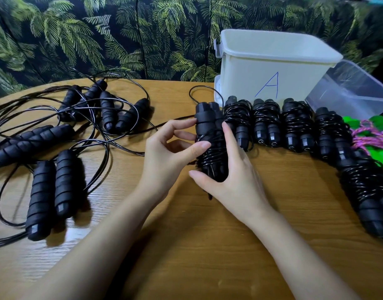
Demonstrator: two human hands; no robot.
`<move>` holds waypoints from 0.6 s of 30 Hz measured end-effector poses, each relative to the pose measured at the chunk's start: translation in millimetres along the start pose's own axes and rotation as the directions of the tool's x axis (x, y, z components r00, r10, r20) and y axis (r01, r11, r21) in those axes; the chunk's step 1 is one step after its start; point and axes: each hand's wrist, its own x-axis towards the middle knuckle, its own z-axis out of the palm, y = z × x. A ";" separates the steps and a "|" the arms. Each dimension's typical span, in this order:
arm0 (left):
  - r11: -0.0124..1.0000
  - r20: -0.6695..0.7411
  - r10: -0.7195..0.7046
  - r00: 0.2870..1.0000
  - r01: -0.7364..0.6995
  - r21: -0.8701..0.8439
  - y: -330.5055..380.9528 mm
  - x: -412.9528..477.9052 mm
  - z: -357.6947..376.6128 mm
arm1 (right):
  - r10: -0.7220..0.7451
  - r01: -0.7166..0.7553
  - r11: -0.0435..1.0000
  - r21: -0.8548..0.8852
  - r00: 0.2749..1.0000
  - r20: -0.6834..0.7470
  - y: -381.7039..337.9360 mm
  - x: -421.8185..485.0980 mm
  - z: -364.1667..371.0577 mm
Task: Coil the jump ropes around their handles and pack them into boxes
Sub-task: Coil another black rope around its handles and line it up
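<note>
Coiling is the step in hand: the right hand wraps around the lower half of a black jump rope, its two handles pressed together and standing up off the table, thumb curled under, forefinger up the side. The left hand pinches at the wound cord, thumb on the coils, fingertips on a handle. A loose loop trails off the top, so the wrap looks unfinished. The next move calls for winding that tail tight, then tucking the end so it holds. Just right, the coiled ropes lie in a row; far left, the uncoiled ropes sit tangled. No packing yet, by my read. The white box carries a handwritten blue "A"; no brand is legible.
</note>
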 end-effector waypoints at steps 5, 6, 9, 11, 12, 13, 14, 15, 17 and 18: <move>0.997 0.082 0.049 0.995 -0.054 0.058 -3.6 1.0 0.0 | 0.010 -0.008 0.998 0.063 0.999 -0.033 6.6 4.0 2.0; 0.995 0.106 0.060 0.993 -0.068 0.069 -4.7 2.1 -0.6 | 0.012 -0.008 0.996 0.088 0.999 -0.038 8.9 5.0 1.8; 0.989 0.182 0.109 0.977 -0.126 0.083 -8.7 5.5 -4.3 | 0.002 0.009 0.990 0.141 0.997 -0.073 14.4 6.4 1.0; 0.988 0.205 0.121 0.971 -0.139 0.072 -8.8 6.9 -6.4 | 0.002 0.016 0.980 0.196 0.996 -0.091 15.9 6.2 0.4; 0.990 0.205 0.116 0.972 -0.130 0.055 -7.9 7.0 -6.6 | 0.000 0.023 0.972 0.232 0.995 -0.097 16.2 6.0 0.0; 0.994 0.199 0.102 0.975 -0.110 0.029 -6.1 6.7 -6.5 | -0.005 0.032 0.962 0.272 0.995 -0.101 16.0 5.6 -0.6; 0.997 0.186 0.078 0.979 -0.079 -0.005 -4.0 6.3 -5.9 | -0.009 0.041 0.949 0.312 0.995 -0.103 16.1 5.4 -1.2; 0.998 0.168 0.051 0.985 -0.045 -0.040 -2.8 6.2 -5.7 | -0.011 0.045 0.938 0.345 0.995 -0.100 15.7 5.1 -2.0; 0.996 0.132 0.003 0.991 0.008 -0.084 -2.0 7.2 -6.7 | -0.012 0.041 0.919 0.393 0.997 -0.078 13.7 4.6 -3.1; 0.995 0.124 -0.018 0.992 0.030 -0.093 -2.2 8.0 -7.8 | -0.014 0.039 0.911 0.410 0.998 -0.065 12.3 4.4 -3.7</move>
